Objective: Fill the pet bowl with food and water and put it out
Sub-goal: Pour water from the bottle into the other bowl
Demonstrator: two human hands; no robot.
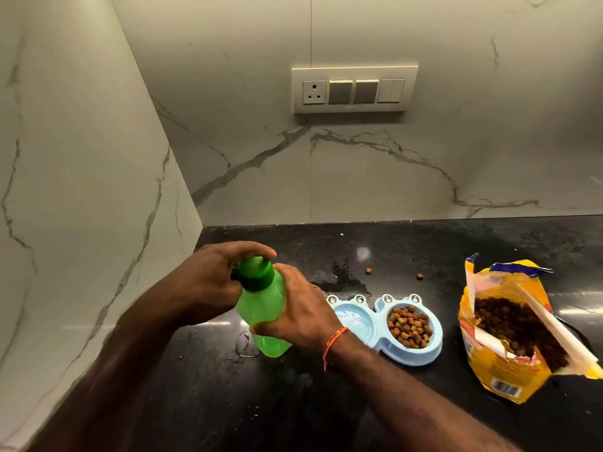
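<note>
Two hands on green bottle (262, 316): right hand (301, 313) grips body for steadiness, left hand (212, 278) curls round cap (256, 272), probably twisting. Pet bowl (396, 327) beside it on counter (326, 406); kibble compartment full.

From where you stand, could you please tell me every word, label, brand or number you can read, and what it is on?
None can be read.
Yellow food bag: printed patches and a barcode low on its front, too blurred to read.
Switch plate: a small mark on its lower edge, too small to read.
Green bottle and blue pet bowl: no text visible.
</note>
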